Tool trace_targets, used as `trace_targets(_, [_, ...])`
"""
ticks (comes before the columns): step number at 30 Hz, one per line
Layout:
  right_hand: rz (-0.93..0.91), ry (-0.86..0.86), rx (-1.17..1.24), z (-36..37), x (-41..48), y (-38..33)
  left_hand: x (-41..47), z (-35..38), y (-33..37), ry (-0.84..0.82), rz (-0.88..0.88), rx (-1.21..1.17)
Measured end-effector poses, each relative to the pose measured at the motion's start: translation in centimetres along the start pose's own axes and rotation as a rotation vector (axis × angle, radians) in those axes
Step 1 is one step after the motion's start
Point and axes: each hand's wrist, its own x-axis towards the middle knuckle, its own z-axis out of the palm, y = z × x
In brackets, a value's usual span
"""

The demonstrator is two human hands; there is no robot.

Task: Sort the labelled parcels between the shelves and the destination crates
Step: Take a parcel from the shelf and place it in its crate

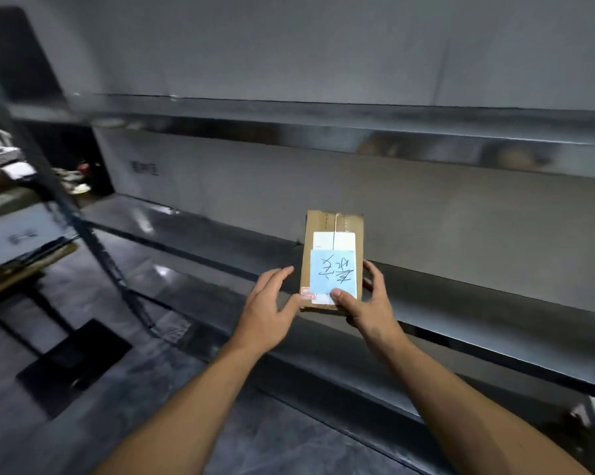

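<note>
Cardboard parcel (333, 231) lies at the steel shelf (467, 293) front edge, my right hand (364, 310) gripping its near end, left hand (268, 303) open-fingered just beside; I reckon sorting has far to go.

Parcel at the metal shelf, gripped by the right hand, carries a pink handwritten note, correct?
No: the head view shows the note is light blue, not pink. The parcel is at the metal shelf, gripped by the right hand.

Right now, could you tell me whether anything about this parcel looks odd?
The blue note on the parcel in the right hand overlaps the white label, and its handwriting appears upside down from here.
</note>
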Motion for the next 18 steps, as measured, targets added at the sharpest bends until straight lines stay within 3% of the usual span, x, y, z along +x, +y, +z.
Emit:
trace_targets(10, [0.015, -0.312, -0.029, 19.0, 1.9, -0.9, -5.8, -16.5, -12.6, 0.206, -0.233, 0.485])
trace_targets(18, [0.036, -0.594, -0.051, 34.7, 1.8, -1.4, -12.1, -26.1, -18.9, 0.375, -0.472, 0.599])
